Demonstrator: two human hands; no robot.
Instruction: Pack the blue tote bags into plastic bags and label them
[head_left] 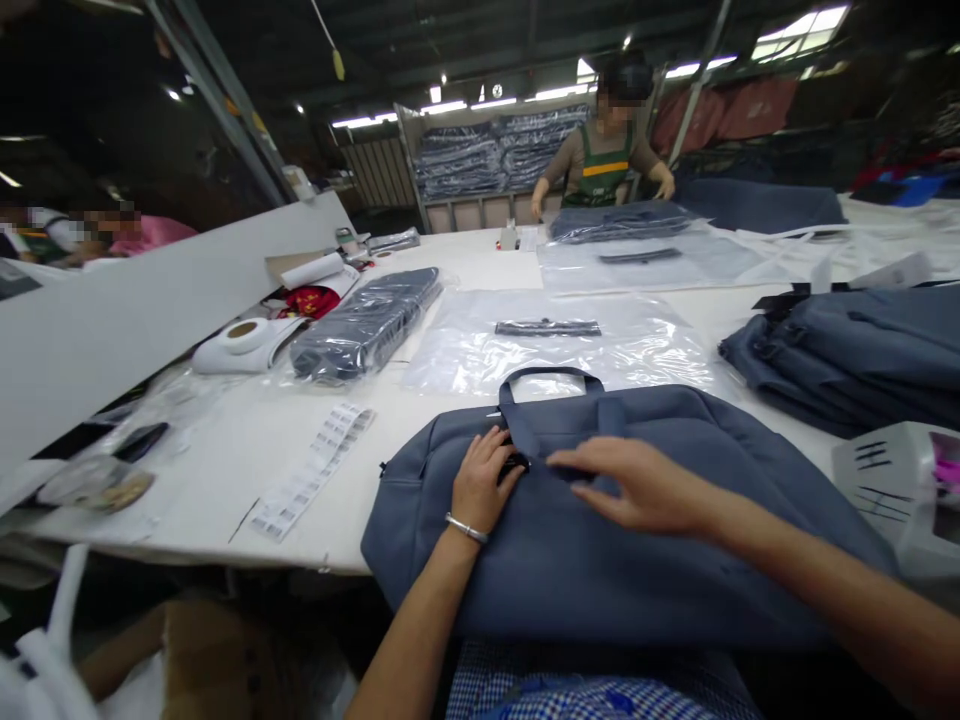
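A large blue-grey bag (675,560) lies on the table edge in front of me, its carry handle (551,373) standing up at the far side. My left hand (480,485), with a bracelet (466,528) on the wrist, rests on the bag's front. Its thumb and forefinger close around a small black fitting (516,463) below the handle; the exact kind is unclear. Just to the right, my right hand (637,482) is bent in a pinch at a dark, blurred piece (574,473), possibly part of the bag. The two hands are a short gap apart.
Beyond the bag lies a clear plastic bag (465,345) with a dark strip (547,328). Left are a wrapped package (367,325) and a label sheet (311,475). Stacked bags (862,350) and a grey bin (874,480) stand right. A co-worker (607,150) stands opposite.
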